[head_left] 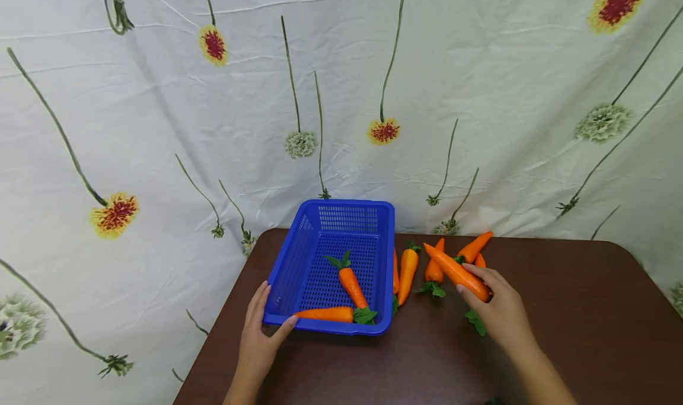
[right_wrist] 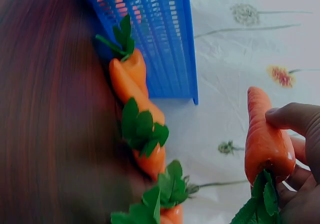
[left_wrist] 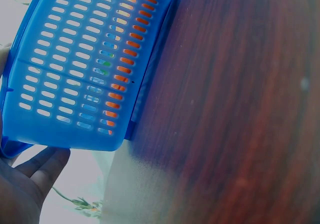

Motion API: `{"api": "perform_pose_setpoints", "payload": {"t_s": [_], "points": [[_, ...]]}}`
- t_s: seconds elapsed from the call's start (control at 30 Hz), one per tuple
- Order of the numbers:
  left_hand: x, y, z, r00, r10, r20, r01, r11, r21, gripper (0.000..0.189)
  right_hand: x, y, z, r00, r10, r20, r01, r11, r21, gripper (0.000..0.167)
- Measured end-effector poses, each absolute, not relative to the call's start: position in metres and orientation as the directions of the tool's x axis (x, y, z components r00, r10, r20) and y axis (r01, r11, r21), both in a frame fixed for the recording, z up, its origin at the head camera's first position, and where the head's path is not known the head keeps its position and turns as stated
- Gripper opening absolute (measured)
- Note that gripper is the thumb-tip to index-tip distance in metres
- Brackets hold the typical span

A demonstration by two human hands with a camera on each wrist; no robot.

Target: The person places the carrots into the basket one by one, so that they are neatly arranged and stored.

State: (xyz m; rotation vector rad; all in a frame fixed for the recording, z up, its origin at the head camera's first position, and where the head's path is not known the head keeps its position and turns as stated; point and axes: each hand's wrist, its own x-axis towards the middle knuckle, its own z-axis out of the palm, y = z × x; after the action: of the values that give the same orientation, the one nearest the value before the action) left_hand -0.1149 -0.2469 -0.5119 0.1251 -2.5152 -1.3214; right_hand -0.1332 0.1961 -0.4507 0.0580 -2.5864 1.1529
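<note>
A blue plastic basket (head_left: 341, 329) with slotted walls sits on the table. My left hand (head_left: 257, 343) grips its near left corner, thumb at the front rim and fingers along the left side. Inside, one orange carrot (head_left: 352, 287) with green leaves lies slanted, and a second carrot (head_left: 325, 314) lies along the front wall. To the right of the basket, my right hand (head_left: 501, 307) holds another carrot (head_left: 456, 271) by its thick end, tip pointing away and left. The right wrist view shows the thumb (right_wrist: 292, 118) pressed on its side and leaves hanging below.
Several more carrots lie on the brown table (head_left: 581, 310): a lighter orange carrot (head_left: 408, 271) close by the basket's right wall, and others, such as the carrot (head_left: 476, 248), around the right hand. A white flower-printed cloth (head_left: 341, 96) hangs behind the table's far edge.
</note>
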Motion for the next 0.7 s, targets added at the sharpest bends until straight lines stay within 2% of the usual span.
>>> {"api": "perform_pose_setpoints", "payload": {"t_s": [0.7], "points": [[-0.116, -0.247, -0.513, -0.953, -0.209, 0.22, 0.059, 0.585, 0.809, 0.092, -0.143, 0.135, -0.44, -0.923, -0.126, 0.363, -0.357, 0.627, -0.693, 0.043]]}}
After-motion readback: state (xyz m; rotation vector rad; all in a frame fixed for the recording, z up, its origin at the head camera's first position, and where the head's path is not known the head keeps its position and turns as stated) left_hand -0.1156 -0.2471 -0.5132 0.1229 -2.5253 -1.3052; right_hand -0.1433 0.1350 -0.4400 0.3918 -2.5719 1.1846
